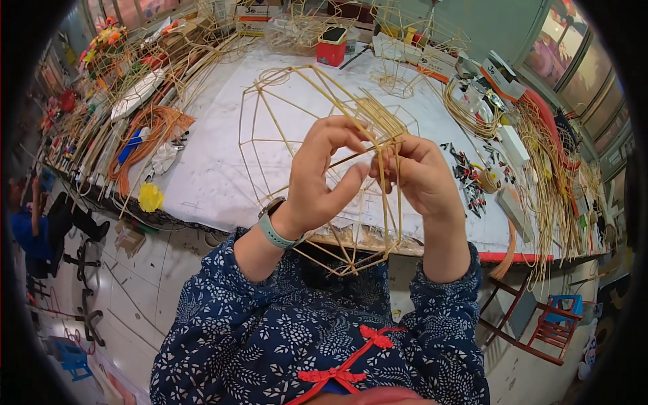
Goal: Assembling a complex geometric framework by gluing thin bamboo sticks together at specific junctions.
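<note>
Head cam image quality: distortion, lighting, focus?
Head view: table edge bows into an arc, corners black outside the fisheye circle; head view: white paper brightly lit, no strong glare; head view: left hand, right hand and stick frame fairly sharp, blue stool near the lower-left rim dim and soft.
</note>
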A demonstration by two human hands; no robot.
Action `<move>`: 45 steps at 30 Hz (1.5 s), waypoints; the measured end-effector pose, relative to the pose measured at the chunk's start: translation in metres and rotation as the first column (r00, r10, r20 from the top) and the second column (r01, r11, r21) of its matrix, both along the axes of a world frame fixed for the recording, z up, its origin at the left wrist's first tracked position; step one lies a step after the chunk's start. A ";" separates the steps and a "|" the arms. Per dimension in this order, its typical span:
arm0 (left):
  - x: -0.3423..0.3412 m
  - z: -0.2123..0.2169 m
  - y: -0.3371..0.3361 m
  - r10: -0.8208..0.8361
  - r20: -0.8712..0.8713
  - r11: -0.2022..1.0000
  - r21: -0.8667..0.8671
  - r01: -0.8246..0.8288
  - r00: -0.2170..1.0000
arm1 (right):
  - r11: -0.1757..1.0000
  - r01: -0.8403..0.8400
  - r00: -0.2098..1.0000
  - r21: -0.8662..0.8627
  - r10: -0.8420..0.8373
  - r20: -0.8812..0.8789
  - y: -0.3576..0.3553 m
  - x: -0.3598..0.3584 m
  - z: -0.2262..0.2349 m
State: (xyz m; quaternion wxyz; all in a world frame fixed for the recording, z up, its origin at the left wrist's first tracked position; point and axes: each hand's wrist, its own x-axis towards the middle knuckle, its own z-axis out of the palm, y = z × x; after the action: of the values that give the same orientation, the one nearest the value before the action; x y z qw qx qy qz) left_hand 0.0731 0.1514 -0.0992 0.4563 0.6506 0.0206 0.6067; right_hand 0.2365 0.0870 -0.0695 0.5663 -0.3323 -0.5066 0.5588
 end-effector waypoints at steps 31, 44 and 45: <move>-0.007 0.031 0.031 -0.610 -0.267 0.760 -0.464 0.455 0.746 | 0.656 0.027 0.219 0.754 -0.740 0.636 -0.018 -0.007 0.028; -0.013 0.029 0.032 -0.615 -0.243 0.740 -0.508 0.442 0.750 | 0.745 0.117 0.239 0.657 -0.663 0.709 -0.008 -0.007 0.037; -0.014 0.030 0.032 -0.616 -0.249 0.742 -0.503 0.444 0.747 | 0.750 0.139 0.265 0.647 -0.658 0.705 -0.008 -0.007 0.037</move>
State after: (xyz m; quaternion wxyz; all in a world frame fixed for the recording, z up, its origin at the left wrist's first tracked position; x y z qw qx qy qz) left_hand 0.0595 0.1836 -0.0689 0.7251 0.6260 0.0508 0.2823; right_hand 0.2299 0.0790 -0.0324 0.3786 -0.5562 -0.7394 -0.0264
